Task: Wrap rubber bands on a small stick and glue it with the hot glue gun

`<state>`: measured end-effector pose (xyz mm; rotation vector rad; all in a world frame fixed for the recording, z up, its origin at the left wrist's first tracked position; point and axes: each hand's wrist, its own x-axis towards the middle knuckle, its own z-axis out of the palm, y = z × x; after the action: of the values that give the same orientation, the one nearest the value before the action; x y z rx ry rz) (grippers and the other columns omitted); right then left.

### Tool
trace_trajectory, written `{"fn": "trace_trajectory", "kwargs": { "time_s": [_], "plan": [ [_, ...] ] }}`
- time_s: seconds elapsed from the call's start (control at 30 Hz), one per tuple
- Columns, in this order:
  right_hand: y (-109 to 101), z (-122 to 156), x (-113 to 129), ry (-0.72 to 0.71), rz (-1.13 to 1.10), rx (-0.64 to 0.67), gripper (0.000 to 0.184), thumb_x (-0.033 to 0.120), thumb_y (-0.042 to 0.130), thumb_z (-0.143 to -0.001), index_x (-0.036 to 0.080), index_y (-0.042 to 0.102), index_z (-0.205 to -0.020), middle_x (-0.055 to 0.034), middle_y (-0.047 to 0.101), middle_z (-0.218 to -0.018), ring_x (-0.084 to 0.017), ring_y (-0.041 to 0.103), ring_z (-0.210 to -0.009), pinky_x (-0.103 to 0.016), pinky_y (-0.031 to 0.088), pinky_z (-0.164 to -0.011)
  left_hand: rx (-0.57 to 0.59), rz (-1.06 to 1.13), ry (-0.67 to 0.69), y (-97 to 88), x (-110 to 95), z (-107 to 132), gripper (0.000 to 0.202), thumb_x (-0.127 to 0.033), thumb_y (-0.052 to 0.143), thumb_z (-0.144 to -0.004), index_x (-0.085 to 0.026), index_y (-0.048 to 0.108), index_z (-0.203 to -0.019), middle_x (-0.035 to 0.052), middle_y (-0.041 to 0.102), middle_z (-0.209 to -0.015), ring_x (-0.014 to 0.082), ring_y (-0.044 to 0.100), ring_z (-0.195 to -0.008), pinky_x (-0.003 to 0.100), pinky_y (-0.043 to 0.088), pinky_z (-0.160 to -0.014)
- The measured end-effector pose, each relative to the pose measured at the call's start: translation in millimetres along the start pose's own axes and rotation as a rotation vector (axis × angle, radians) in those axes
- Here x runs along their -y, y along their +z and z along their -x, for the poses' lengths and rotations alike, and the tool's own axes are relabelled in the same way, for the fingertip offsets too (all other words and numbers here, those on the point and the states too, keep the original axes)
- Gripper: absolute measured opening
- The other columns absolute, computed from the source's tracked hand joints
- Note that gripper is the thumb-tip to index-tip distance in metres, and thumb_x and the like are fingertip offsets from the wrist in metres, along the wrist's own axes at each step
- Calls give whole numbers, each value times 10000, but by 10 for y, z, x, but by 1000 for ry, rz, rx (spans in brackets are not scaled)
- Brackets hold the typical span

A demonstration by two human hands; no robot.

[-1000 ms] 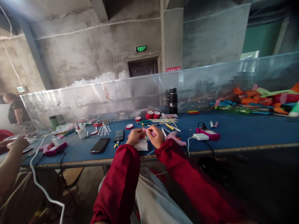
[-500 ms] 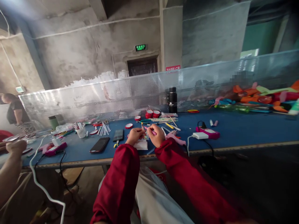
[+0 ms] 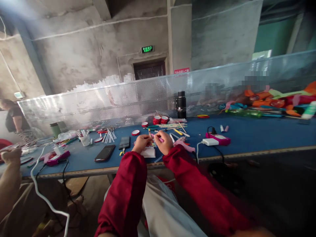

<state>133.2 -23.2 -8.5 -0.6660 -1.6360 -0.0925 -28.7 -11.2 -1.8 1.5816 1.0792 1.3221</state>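
Observation:
Over the front edge of the blue table, my left hand [image 3: 141, 144] pinches a small thin stick [image 3: 149, 132] with a yellowish tip. My right hand [image 3: 165, 141] is closed around a slim pink pen-like tool [image 3: 160, 139], whose end points at the stick; whether they touch is too small to tell. Just below the hands lies a white piece of paper or card [image 3: 149, 152]. Small colourful bits [image 3: 153, 143] are scattered between the hands, partly hidden. A pink glue gun [image 3: 184, 144] rests right of my right hand.
Left of my hands lie a dark phone [image 3: 105, 153] and a smaller dark device [image 3: 124, 142]. Red tape rolls [image 3: 157, 120] and a black bottle [image 3: 181, 104] stand behind. A magenta power strip [image 3: 221, 139] with cables is at right. A co-worker's arm [image 3: 11, 171] shows at far left.
The view has shifted slightly. Both hands keep nearly the same place and grip, with the pink tool still by the stick.

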Motion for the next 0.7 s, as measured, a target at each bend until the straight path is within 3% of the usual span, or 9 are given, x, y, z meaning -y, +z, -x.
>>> {"fn": "trace_trajectory", "kwargs": {
  "time_s": [0.7],
  "plan": [
    [13, 6, -31, 5, 3, -16, 204, 288, 542, -948, 251, 540, -748, -20, 662, -718, -185, 614, -687, -301, 441, -664, -6, 7, -12, 7, -5, -4, 470, -559, 829, -622, -125, 678, -716, 16, 608, -579, 86, 484, -488, 227, 360, -495]
  ]
}}
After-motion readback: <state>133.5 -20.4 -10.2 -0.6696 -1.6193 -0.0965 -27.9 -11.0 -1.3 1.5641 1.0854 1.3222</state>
